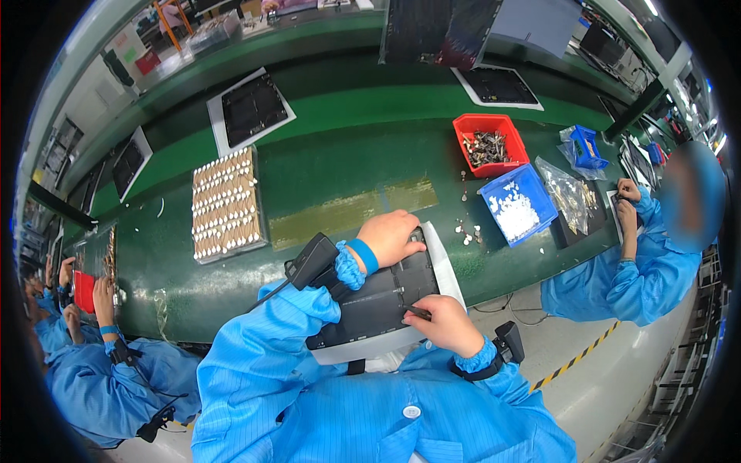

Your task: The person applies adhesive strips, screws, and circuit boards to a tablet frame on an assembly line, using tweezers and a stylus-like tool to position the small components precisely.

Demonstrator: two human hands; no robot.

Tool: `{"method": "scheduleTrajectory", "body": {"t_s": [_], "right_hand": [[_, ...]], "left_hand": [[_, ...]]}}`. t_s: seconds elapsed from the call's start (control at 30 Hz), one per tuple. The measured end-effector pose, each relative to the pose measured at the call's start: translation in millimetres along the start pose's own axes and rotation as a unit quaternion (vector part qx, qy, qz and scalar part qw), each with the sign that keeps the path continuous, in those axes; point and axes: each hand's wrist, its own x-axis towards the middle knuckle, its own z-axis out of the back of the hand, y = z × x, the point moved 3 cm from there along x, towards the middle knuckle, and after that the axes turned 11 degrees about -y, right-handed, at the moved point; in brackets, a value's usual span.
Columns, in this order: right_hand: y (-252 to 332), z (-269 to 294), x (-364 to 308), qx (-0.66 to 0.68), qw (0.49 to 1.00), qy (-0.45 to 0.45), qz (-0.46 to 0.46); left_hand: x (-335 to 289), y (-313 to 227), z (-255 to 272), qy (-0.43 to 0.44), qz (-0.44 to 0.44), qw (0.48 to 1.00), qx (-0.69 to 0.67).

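Closest to me, the blue sleeves come up from the lower edge, and between them lies the dark flat panel, seated in a pale tray at the near edge of the green bench, tilted toward the body. I see my left hand spread over the panel's far end, palm down, fingers loose and pressing rather than gripping anything. My right hand sits at the near right edge with its fingers pinched on a small dark tool, whose tip touches the panel surface.

I judge the panel to be stiff, thin and fairly light, a broad slab that would flex or crack if lifted by one corner. Its top looks smooth, so a flat palm could slide on it. The safest hold seems to be along the two long edges, or under the tray, which carries it whole. Pressing on the middle looks riskier than pressing near the rim.

Farther out stand a rack of small pale parts, a red bin of metal pieces and a blue bin of white bits, all well apart from my hands. A few loose parts lie just beside the tray's far corner. Co-workers in blue sit on both sides.
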Motion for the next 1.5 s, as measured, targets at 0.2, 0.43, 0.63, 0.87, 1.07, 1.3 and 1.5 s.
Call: {"method": "scheduleTrajectory", "body": {"t_s": [0.2,0.43,0.63,0.87,1.07,1.3,1.5], "right_hand": [[4.4,-8.8,2.0,-0.067,0.998,0.009,0.016],[12.2,-9.0,5.6,-0.115,0.993,0.027,-0.017],[14.5,-11.2,8.2,-0.187,0.982,0.041,-0.003],[18.6,91.8,78.8,-0.079,0.989,-0.116,0.048],[-44.4,161.4,211.5,-0.324,0.913,-0.232,0.086],[-86.8,147.2,257.4,-0.42,0.893,-0.137,0.085],[-92.6,151.1,262.3,-0.407,0.906,-0.112,0.031]], "left_hand": [[-5.5,5.5,0.7,-0.042,0.005,0.999,-0.018],[-3.7,5.0,-0.1,-0.049,0.001,0.999,-0.019],[-6.5,0.9,5.3,-0.056,-0.004,0.998,-0.04],[-9.8,0.3,8.4,-0.049,0.014,0.998,-0.044],[-11.4,-0.9,7.6,-0.073,0.002,0.996,-0.045],[-13.0,-2.1,7.2,-0.081,-0.015,0.996,-0.045],[-10.7,-2.9,8.6,-0.078,-0.013,0.996,-0.049]]}}
